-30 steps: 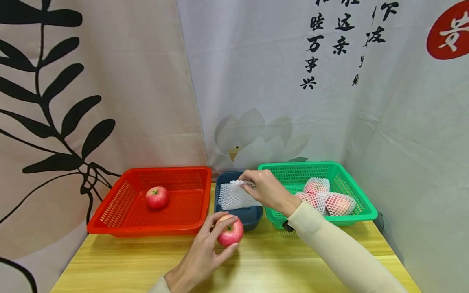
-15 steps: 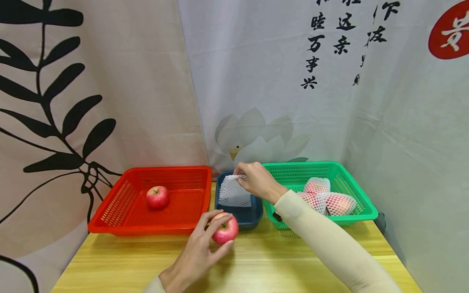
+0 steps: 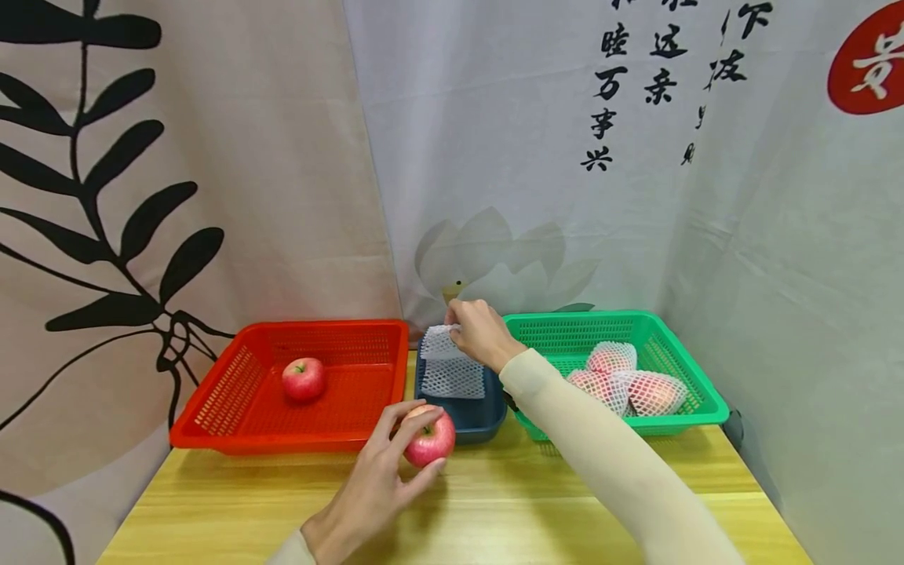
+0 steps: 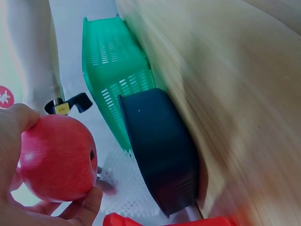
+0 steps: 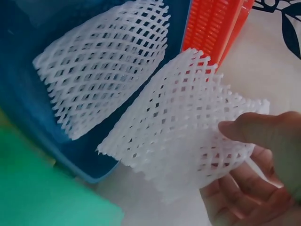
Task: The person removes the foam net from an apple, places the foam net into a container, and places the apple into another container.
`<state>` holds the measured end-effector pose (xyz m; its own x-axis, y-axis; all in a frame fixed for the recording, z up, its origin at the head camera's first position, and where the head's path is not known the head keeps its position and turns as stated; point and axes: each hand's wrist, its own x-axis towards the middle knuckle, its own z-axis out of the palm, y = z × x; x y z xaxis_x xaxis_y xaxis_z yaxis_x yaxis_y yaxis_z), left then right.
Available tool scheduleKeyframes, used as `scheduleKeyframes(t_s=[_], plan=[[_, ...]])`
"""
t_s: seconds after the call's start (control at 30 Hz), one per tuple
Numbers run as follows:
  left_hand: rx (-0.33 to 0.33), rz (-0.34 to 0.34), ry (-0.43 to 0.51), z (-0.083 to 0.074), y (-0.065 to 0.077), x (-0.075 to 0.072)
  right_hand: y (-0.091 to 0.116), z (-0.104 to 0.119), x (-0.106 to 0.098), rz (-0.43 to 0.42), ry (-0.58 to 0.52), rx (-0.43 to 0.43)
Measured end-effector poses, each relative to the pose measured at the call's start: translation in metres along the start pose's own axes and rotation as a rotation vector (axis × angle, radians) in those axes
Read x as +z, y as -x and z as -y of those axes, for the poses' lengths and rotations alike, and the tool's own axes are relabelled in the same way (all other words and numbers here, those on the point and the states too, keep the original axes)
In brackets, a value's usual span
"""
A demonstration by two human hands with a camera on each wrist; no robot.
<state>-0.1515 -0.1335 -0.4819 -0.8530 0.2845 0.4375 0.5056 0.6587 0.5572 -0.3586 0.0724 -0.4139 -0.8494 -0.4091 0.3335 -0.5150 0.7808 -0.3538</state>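
Note:
My left hand (image 3: 377, 471) grips a red apple (image 3: 431, 439) by its sides, above the front of the wooden table; the left wrist view shows the apple (image 4: 59, 157) between thumb and fingers. Over the back of the dark blue bin (image 3: 480, 416), my right hand (image 3: 482, 333) pinches a white foam fruit net (image 5: 174, 122) between thumb and fingers. A second foam net (image 5: 106, 66) lies flat inside the bin, as the right wrist view shows. The held net hangs partly past the bin's rim.
To the left stands a red basket (image 3: 240, 435) with one bare apple (image 3: 304, 380) in it. A green basket (image 3: 688, 424) on the right holds several apples in foam nets (image 3: 610, 377). Behind the table (image 3: 530, 510) hangs a printed cloth backdrop (image 3: 494, 157).
My right hand has lifted a foam net up and away toward the back left, uncovering more of the one in the bin. The left hand has drifted slightly left with the apple.

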Motion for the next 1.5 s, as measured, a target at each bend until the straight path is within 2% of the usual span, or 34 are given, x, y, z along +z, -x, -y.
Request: scheduleKeyframes(t_s=[0.17, 0.37, 0.53, 0.7, 0.87, 1.1, 1.27, 1.5], plan=[[0.008, -0.004, -0.008, 0.0, -0.002, -0.001, -0.009, 0.006, 0.007, 0.056, 0.02, 0.073], [0.038, -0.004, -0.003, 0.0, -0.003, -0.002, -0.008, 0.012, 0.013, 0.273, 0.064, 0.117], [0.052, -0.008, 0.0, 0.0, -0.004, -0.002, -0.001, 0.012, 0.016, 0.409, 0.081, 0.108], [0.052, -0.01, 0.0, 0.0, -0.003, -0.001, 0.007, 0.013, 0.019, 0.498, 0.084, 0.077], [0.047, -0.007, 0.001, 0.001, -0.002, 0.0, 0.014, 0.016, 0.02, 0.588, 0.087, 0.084], [0.072, -0.016, -0.003, 0.0, -0.002, 0.0, 0.022, 0.018, 0.02, 0.663, 0.113, 0.109], [0.094, -0.025, -0.006, 0.001, -0.001, 0.001, 0.026, 0.016, 0.02, 0.713, 0.151, 0.089], [0.059, -0.008, 0.005, 0.0, -0.002, 0.001, 0.031, 0.016, 0.019, 0.724, 0.137, 0.062]])
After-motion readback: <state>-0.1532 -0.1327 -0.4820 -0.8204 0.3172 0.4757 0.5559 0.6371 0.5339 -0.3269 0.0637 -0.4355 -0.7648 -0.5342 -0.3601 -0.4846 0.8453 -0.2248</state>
